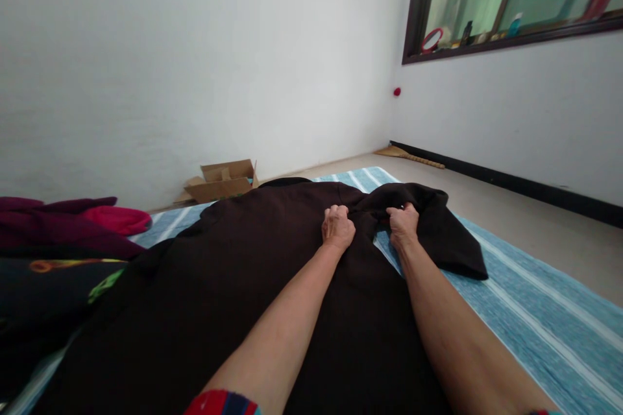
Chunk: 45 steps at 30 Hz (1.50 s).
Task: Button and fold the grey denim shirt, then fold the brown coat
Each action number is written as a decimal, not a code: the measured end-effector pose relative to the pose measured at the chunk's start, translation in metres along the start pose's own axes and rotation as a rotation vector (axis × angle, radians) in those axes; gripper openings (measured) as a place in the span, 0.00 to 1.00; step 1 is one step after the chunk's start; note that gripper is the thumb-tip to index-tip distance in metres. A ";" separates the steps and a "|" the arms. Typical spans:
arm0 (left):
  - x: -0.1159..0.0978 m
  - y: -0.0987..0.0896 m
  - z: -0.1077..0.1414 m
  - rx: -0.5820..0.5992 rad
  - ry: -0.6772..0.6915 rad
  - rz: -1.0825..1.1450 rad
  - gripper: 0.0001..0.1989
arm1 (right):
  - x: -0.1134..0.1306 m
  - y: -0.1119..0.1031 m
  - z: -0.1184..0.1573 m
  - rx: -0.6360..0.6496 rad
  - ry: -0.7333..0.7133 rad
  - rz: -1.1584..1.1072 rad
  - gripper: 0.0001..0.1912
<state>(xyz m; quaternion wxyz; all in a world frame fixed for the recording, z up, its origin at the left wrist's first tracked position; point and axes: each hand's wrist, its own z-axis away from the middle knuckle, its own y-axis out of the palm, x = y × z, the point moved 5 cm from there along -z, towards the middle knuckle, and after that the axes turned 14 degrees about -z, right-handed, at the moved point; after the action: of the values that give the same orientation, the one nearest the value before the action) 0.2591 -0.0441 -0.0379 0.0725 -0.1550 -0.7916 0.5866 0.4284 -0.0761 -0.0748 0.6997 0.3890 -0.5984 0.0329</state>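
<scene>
A dark brown, long-sleeved garment [253, 259] lies spread out over a blue striped sheet [535, 292]. My left hand [339, 227] is closed on its fabric near the shoulder, on the body side. Just to the right, my right hand [403, 222] pinches the cloth where the sleeve begins. The sleeve [452, 240] bends away to the right and its end rests on the sheet. Between my wrists a narrow gap in the garment lets the sheet show through. The garment's lower part runs out of view beneath my forearms.
Purple and pink clothing [63, 224] and a dark patterned cloth [48, 292] are piled at left. An open cardboard box [221, 181] stands by the white wall. A broom [411, 155] lies on the floor. Bottles and a round red mirror [432, 40] sit on the window ledge.
</scene>
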 end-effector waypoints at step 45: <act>-0.006 0.016 0.003 0.225 0.155 -0.021 0.18 | 0.005 0.003 0.008 0.051 0.054 -0.172 0.15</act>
<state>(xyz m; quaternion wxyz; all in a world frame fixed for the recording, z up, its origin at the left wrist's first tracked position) 0.2664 -0.0445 -0.0537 0.1566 -0.1825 -0.7143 0.6572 0.4217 -0.0810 -0.0689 0.7056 0.4556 -0.5427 -0.0016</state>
